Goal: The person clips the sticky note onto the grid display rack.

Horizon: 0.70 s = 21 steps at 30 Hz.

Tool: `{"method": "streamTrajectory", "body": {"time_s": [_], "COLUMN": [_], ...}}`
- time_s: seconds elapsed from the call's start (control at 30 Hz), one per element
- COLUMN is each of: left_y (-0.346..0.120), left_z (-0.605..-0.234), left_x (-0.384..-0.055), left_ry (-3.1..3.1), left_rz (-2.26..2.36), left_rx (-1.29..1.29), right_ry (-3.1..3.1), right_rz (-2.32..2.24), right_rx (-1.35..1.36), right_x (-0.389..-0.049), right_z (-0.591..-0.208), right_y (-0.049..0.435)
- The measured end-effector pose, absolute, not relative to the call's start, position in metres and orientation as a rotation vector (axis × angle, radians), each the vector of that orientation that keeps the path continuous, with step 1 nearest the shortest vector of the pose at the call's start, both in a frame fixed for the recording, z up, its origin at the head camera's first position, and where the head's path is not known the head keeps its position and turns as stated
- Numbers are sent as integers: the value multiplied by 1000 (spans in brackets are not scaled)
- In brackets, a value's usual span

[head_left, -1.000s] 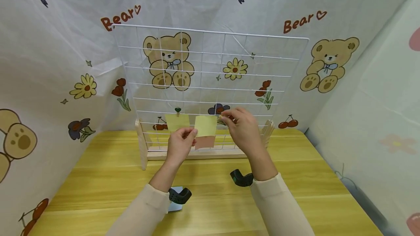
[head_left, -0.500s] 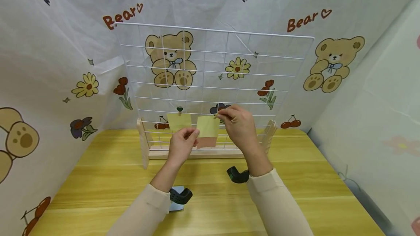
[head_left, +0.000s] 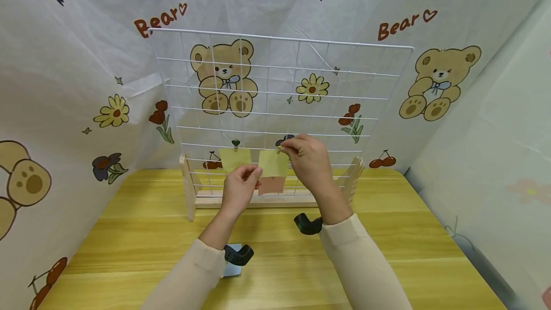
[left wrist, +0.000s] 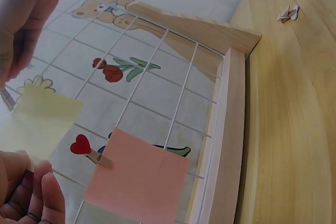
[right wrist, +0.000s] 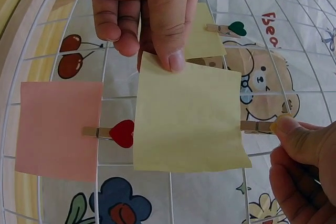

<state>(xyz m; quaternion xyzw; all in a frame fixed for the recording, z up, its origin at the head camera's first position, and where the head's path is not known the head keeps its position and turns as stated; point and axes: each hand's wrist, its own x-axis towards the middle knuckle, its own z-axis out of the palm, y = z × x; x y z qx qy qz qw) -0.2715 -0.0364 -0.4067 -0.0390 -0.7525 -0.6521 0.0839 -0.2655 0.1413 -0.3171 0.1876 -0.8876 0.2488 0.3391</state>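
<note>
- The left hand pinches a yellow note between thumb and fingers, at its left edge toward the lower corner as the head view shows it.
- The right hand has its fingers narrowed on the back end of a wooden clothespin, which they hold.
- The relation that matters: the pin's nose meets the note's upper edge, right of its middle, with the pin's long axis running square to that edge. Whether the nose has bitten onto the paper, I cannot tell.
- The note hangs in front of the white wire grid; the right hand is the nearer to that upper edge, the left lies below.
- Under the note is a pink note, clipped by a red-heart pin; to its left, another yellow sheet hangs from a green-heart pin.
- A blue paper lies on the bench near the left wrist.
</note>
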Motion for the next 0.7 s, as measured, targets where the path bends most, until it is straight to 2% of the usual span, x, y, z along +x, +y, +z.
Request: {"method": "streamTrajectory", "body": {"time_s": [0.7], "left_y": [-34], "left_z": [-404], "left_x": [-271], "left_ry": [-2248], "left_rz": [-1900], "left_rx": [-126], "right_ry": [-2438], "right_rz": [547], "right_rx": [477], "right_x": [-270], "right_z": [-310], "right_y": [130]}}
